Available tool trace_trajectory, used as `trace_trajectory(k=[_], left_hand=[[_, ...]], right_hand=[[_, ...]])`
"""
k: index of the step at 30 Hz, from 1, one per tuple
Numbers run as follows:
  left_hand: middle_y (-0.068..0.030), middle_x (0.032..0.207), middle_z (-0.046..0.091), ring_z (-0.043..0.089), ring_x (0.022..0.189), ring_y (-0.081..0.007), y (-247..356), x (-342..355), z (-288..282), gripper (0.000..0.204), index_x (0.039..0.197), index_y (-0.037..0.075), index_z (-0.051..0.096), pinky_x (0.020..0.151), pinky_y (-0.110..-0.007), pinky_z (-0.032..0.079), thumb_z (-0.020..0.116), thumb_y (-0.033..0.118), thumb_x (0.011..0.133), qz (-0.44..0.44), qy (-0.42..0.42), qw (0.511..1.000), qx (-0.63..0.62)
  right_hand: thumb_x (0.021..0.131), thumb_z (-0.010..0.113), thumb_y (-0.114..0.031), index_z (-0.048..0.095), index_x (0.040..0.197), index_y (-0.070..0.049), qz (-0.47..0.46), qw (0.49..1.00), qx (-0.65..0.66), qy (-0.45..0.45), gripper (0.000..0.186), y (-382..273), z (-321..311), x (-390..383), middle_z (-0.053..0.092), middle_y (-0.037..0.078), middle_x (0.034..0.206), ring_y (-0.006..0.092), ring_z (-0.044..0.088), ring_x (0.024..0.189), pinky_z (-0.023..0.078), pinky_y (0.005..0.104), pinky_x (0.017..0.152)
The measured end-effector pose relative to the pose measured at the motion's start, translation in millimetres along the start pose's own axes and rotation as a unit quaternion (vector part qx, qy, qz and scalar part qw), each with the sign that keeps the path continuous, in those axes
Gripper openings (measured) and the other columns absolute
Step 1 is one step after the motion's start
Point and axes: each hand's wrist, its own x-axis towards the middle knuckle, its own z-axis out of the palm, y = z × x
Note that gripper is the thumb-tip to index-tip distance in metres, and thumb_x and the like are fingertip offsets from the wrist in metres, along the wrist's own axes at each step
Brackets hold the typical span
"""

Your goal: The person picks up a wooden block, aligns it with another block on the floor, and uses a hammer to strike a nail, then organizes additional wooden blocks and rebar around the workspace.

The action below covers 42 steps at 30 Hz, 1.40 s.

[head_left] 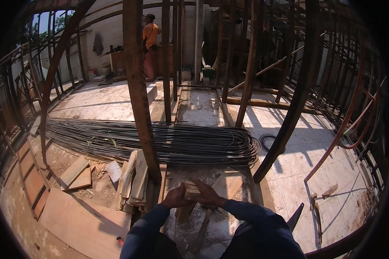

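pale wood filled your grip: a short block [192,190] was between your left hand [174,197] and your right hand [206,194], in front of your body and above the dusty floor [220,224]. the fingers of both hands were closed in on it, one set from each side; how they sat underneath, you could not tell from this view.

as for progress, getting hold of the block looked done. no tool was in either hand, and the block was not visibly fixed to any post or board. letting it go was not yet done; anything more that was left did not show.

its long axis seemed to run from an end between your hands downward and a little left, back toward your legs. the near end appeared to face up at you, the other to point at the floor. shadow hid whether that lower end touched down, or was part of a second piece.

a plank [229,185] lay just beyond your right hand, a stick [202,228] lay below the block, and a saw [295,218] was off to your right.
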Motion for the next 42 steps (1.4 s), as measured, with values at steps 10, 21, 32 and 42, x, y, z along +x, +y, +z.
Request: trace_trajectory(k=[10,21,32,42], left_hand=[[-0.0278,0.105,0.059,0.06,0.097,-0.0382,13.9,1.5,-6.0,0.097,0.133,-0.012,0.023,0.081,-0.041,0.05,0.069,0.049,0.073,-0.081,-0.057,0.994,-0.053],[-0.028,0.103,0.059,0.06,0.092,-0.0417,-0.3,0.4,11.1,0.096,0.131,-0.009,0.025,0.077,-0.044,0.049,0.072,0.048,0.069,-0.03,-0.004,0.999,-0.029],[-0.028,0.102,0.059,0.06,0.094,-0.0408,2.5,2.3,7.4,0.095,0.13,-0.008,0.027,0.079,-0.044,0.048,0.071,0.049,0.068,-0.042,-0.01,0.998,-0.036],[-0.0265,0.099,0.06,0.06,0.091,-0.0409,16.5,1.3,-4.3,0.087,0.124,-0.004,0.032,0.077,-0.045,0.049,0.074,0.047,0.067,-0.059,-0.022,0.996,-0.061]], right_hand=[[0.07,0.079,-0.03,0.039,0.128,-0.005,-0.029,0.999,-0.014,0.026,0.075,-7.3,0.0,0.5,0.056,0.018,0.115,0.0325,0.058,0.106,0.048,0.0391,0.087],[0.068,0.079,-0.028,0.039,0.128,-0.005,-0.03,0.999,-0.003,0.031,0.076,-10.9,-3.4,0.2,0.056,0.019,0.115,0.0333,0.057,0.107,0.047,0.039,0.089],[0.068,0.079,-0.027,0.04,0.127,-0.006,-0.02,0.999,0.012,0.032,0.073,-7.2,-2.8,1.6,0.056,0.019,0.114,0.0335,0.058,0.107,0.047,0.0393,0.088],[0.071,0.076,-0.039,0.04,0.129,-0.002,-0.013,1.0,0.011,0.017,0.078,-6.8,-3.8,0.0,0.054,0.022,0.118,0.0353,0.056,0.108,0.045,0.0407,0.09]])
